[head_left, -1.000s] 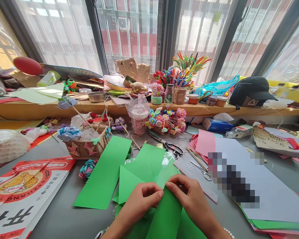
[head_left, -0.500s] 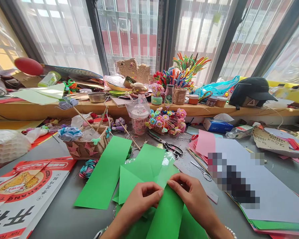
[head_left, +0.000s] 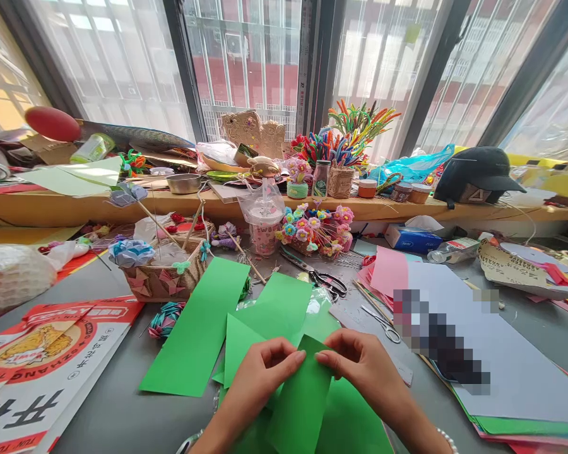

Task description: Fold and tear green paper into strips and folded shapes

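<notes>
Between my two hands a strip of green paper is pinched near its far end. My left hand grips its left edge between thumb and fingers. My right hand pinches the right edge the same way. Under and beyond the strip lie more green paper pieces, overlapping on a clear plastic wrapper. A long green paper strip rests flat to the left of my left hand. Small scissors with pale handles lie to the right, and larger black-handled scissors lie farther back.
A basket with paper flowers stands at the left, near a red and white paper bag. A stack of coloured paper covers the right side. Behind are a lidded cup, a bunch of small flowers and a crowded window ledge.
The strip's far end has come up and toward me, now standing at my fingertips. Both hands have shifted only slightly and still pinch it.
</notes>
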`<state>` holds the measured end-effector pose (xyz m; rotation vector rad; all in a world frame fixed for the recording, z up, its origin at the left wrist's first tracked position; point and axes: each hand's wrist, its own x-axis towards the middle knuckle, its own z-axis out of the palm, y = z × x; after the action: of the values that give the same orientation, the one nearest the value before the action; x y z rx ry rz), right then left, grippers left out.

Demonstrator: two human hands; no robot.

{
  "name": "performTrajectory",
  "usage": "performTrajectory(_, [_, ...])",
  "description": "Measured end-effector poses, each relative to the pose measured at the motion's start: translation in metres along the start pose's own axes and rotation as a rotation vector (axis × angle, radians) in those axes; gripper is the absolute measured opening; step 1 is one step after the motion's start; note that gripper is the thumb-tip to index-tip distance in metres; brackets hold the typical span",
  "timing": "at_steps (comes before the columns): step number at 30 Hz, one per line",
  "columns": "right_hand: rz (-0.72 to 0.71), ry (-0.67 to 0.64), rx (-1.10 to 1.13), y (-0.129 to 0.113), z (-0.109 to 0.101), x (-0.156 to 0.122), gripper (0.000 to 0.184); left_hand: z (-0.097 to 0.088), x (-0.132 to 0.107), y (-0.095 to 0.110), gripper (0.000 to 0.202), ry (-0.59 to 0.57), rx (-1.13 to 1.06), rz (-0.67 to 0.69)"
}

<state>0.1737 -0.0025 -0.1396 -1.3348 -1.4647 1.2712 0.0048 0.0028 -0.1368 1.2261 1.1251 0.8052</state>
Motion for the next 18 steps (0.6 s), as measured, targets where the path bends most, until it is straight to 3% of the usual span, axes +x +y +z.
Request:
performTrajectory(9, [0.046, -0.062, 0.05, -0.0048, 0.0031, -0.0018, 0.026, 0.0031, -0.0023, -0.0006, 0.032, 0.171, -0.083, 0.033])
performTrajectory(13, [0.041, -0.043, -0.003, -0.0042, 0.0057, -0.0022, 0.029, 0.0014, -0.0004, -0.0038, 0.035, 0.119, -0.051, 0.036])
performTrajectory(18, [0.032, -0.054, -0.053, -0.0041, 0.0059, -0.0021, 0.034, 0.0002, 0.0004, -0.0087, 0.033, -0.037, 0.003, -0.008])
